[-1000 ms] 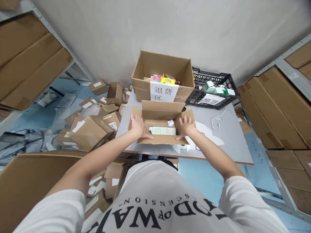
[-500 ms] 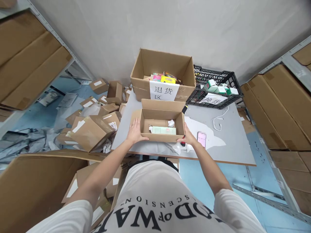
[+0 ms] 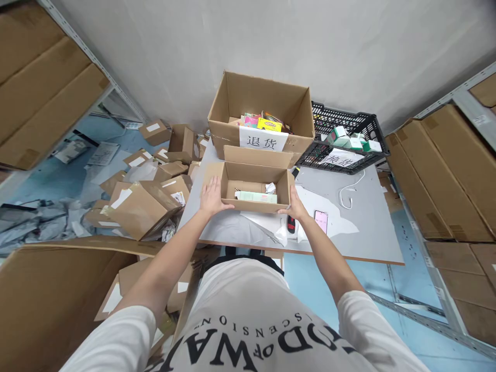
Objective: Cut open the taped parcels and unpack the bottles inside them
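An open cardboard box (image 3: 251,207) is between my hands on the table, its back flap standing up. Inside lie a pale green carton (image 3: 257,197) and a crumpled bit of white paper (image 3: 270,188). My left hand (image 3: 212,198) presses the box's left end, fingers over the side flap and thumb along the front. At the opposite end, my right hand (image 3: 296,204) grips the right front corner. A red and black box cutter (image 3: 291,224) lies just below my right hand, near white wrapping sheet (image 3: 265,221).
Behind stands a large carton (image 3: 227,133) holding colourful packs. A black crate (image 3: 351,118) with green-white boxes sits at its right. A phone (image 3: 321,221) and white cable (image 3: 346,202) lie on the table (image 3: 372,227). Discarded boxes (image 3: 143,209) heap up at left; shelves flank both sides.
Both hands have shifted the open box slightly left and away from me, with the carton inside it. The box cutter, partly covered before, now shows more fully.
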{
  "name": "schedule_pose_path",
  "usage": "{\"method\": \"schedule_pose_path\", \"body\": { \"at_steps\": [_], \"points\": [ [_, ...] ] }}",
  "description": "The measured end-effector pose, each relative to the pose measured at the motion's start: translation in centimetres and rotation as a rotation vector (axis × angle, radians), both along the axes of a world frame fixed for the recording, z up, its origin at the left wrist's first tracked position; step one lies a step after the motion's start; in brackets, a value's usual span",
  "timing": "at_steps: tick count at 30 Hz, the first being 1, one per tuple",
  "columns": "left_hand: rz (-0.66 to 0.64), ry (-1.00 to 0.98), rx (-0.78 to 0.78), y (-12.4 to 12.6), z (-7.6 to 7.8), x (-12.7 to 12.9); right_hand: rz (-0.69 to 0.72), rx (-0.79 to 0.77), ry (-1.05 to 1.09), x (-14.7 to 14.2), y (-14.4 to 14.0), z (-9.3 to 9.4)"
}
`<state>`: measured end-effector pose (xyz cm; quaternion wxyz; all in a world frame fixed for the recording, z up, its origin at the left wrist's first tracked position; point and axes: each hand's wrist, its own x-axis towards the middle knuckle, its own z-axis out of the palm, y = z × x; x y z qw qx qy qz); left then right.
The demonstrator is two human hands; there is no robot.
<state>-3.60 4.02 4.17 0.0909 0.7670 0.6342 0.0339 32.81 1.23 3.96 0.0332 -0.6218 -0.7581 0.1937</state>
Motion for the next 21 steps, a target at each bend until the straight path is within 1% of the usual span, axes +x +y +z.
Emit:
{"method": "schedule_pose_path", "body": {
  "at_steps": [2, 3, 5, 7, 8, 9, 10, 11, 13, 16, 18, 21],
  "points": [
    [-0.007, 0.0, 0.003, 0.0, 0.3, 0.0, -0.031, -0.034, -0.059, -0.5, 0.4, 1.6],
    [-0.016, 0.0, -0.003, 0.0, 0.4, 0.0, -0.033, -0.02, -0.084, -1.1, 0.6, 2.6],
    [-0.03, 0.001, -0.021, -0.2, 0.5, 0.0, 0.026, 0.07, -0.136, -3.1, 1.5, 4.5],
    [-0.033, -0.001, -0.031, -0.5, 0.6, 0.0, 0.173, 0.174, -0.151, -6.3, 3.0, 5.9],
    [-0.032, -0.004, -0.03, -0.5, 0.6, 0.0, 0.278, 0.178, -0.143, -8.2, 4.0, 6.2],
    [-0.032, -0.006, -0.026, -0.6, 0.6, -0.1, 0.407, 0.124, -0.132, -10.3, 5.0, 6.2],
    [-0.032, -0.008, -0.02, -0.6, 0.5, -0.1, 0.502, 0.037, -0.135, -12.4, 6.2, 5.9],
    [-0.034, -0.009, -0.017, -0.6, 0.5, -0.1, 0.546, -0.054, -0.161, -14.3, 7.3, 5.3],
    [-0.035, -0.008, -0.019, -0.6, 0.5, -0.1, 0.565, -0.196, -0.277, -17.8, 9.4, 3.7],
    [-0.032, -0.006, -0.033, -0.6, 0.6, -0.2, 0.578, -0.397, -0.44, -21.2, 11.4, 1.1],
    [-0.034, -0.011, -0.037, -0.7, 0.6, -0.3, 0.614, -0.47, -0.48, -22.6, 12.0, -0.3],
    [-0.038, -0.033, -0.038, -0.6, 0.6, -0.3, 0.673, -0.458, -0.515, -23.8, 12.3, -1.7]
  ]
}}
